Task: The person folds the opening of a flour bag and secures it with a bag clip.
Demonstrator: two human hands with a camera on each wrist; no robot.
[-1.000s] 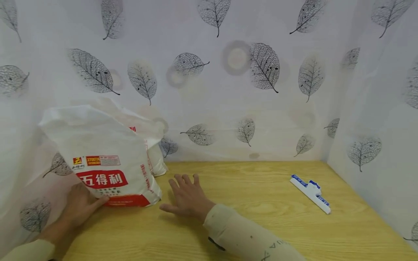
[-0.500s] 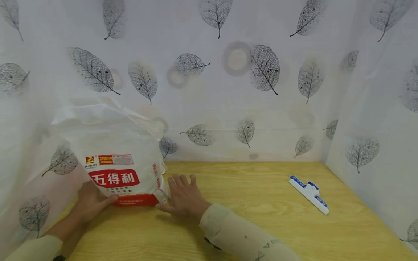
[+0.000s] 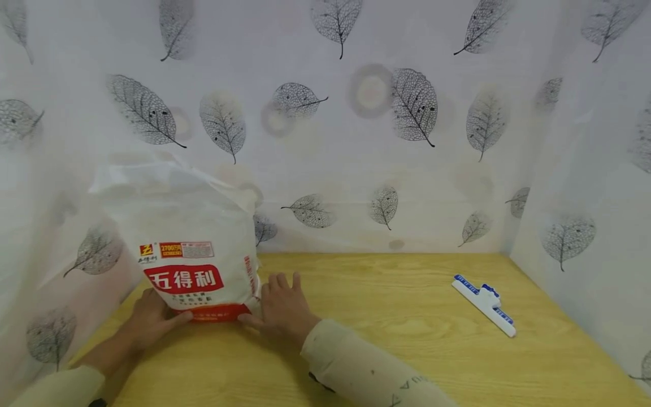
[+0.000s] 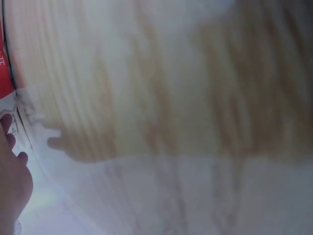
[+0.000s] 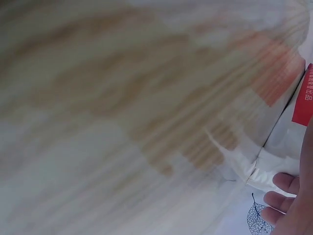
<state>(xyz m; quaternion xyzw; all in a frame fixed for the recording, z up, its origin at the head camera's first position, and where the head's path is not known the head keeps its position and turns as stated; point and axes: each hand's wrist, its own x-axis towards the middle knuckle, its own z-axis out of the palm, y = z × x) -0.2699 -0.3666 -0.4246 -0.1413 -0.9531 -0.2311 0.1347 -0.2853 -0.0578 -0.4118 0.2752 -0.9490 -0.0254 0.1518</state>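
Through the head camera I see a white clip point(image 3: 482, 305) with blue lettered strips lying slantwise. Under the clip and well out to its left, I have a yellow wood-grained tabletop point(image 3: 386, 322). Behind the clip and to its right, I see pale covering point(image 3: 335, 161) printed with dark, net-veined leaves point(image 3: 414, 104).

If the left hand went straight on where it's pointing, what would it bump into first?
Most likely the bag: the left hand points at its lower side and looks right up against it, though I can't tell how firmly they touch.
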